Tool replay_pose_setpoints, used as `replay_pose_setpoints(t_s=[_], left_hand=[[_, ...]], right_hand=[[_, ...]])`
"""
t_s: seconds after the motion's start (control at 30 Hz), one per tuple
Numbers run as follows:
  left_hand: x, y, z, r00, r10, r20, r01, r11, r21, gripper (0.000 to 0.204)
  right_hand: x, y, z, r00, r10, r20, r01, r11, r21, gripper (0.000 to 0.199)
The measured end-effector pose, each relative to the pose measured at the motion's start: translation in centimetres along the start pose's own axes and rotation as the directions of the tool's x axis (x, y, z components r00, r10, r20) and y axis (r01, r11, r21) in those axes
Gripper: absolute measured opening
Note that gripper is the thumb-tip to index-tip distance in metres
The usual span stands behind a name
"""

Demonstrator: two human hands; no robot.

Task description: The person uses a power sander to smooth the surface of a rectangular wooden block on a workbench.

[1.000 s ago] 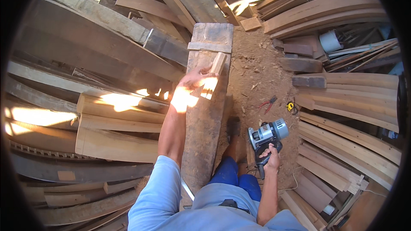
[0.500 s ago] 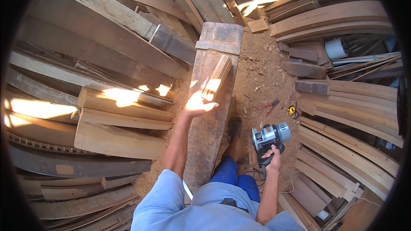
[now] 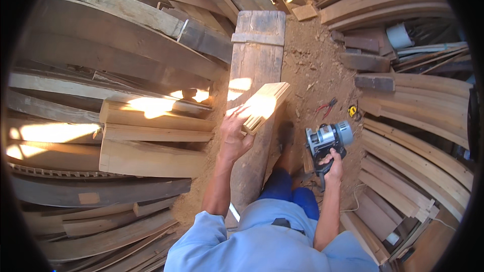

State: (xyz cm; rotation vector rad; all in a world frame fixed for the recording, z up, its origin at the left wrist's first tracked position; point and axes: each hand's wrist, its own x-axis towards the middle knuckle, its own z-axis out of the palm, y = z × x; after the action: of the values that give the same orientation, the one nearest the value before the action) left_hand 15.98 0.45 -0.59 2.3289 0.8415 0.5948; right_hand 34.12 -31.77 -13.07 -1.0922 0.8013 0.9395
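Observation:
My left hand (image 3: 236, 136) grips the near end of a short wooden block (image 3: 266, 105) with grooved long edges, tilted above the worn wooden bench (image 3: 258, 65). Sunlight falls across the block's face. My right hand (image 3: 333, 164) is closed round the black handle of a handheld router (image 3: 328, 140) with a silver and blue-grey motor body. The router is held off to the right of the bench, lying on its side in my grasp. A cross strip (image 3: 258, 39) is fixed over the bench near its far end.
Red-handled pliers (image 3: 329, 107) and a yellow tape measure (image 3: 352, 111) lie on the sawdust-covered ground (image 3: 307, 70). Stacked boards (image 3: 151, 153) line the left side, and curved planks (image 3: 418, 121) line the right. A white cylindrical container (image 3: 398, 36) sits among the wood at far right.
The block has been lifted off the bench and turned, its far end now pointing right. My left hand has closed on it. The router remains in my right hand; the view has shifted slightly.

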Motion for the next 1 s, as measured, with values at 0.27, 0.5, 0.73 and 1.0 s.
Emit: replay_pose_setpoints(t_s=[0.27, 0.5, 0.73, 1.0], left_hand=[[-3.6, 2.4, -1.5, 0.978, -0.200, 0.061, 0.208, 0.962, -0.180, 0.051], [-5.0, 2.7, -0.9, 0.947, -0.297, 0.121, 0.320, 0.892, -0.319, 0.047], [-5.0, 2.8, -0.9, 0.948, -0.283, 0.144, 0.314, 0.903, -0.294, 0.048], [-3.7, 2.0, -0.6, 0.993, -0.120, 0.017, 0.121, 0.988, -0.098, 0.053]], right_hand=[[-0.5, 0.8, -0.3, 0.999, 0.044, -0.025, -0.043, 0.998, 0.044, 0.008], [-0.7, 1.2, -0.8, 0.996, 0.066, -0.067, -0.064, 0.997, 0.034, 0.011], [-0.1, 1.2, -1.5, 0.996, 0.069, -0.052, -0.068, 0.997, 0.034, 0.011], [0.0, 0.5, -0.2, 0.998, 0.045, -0.050, -0.042, 0.998, 0.048, 0.016]])
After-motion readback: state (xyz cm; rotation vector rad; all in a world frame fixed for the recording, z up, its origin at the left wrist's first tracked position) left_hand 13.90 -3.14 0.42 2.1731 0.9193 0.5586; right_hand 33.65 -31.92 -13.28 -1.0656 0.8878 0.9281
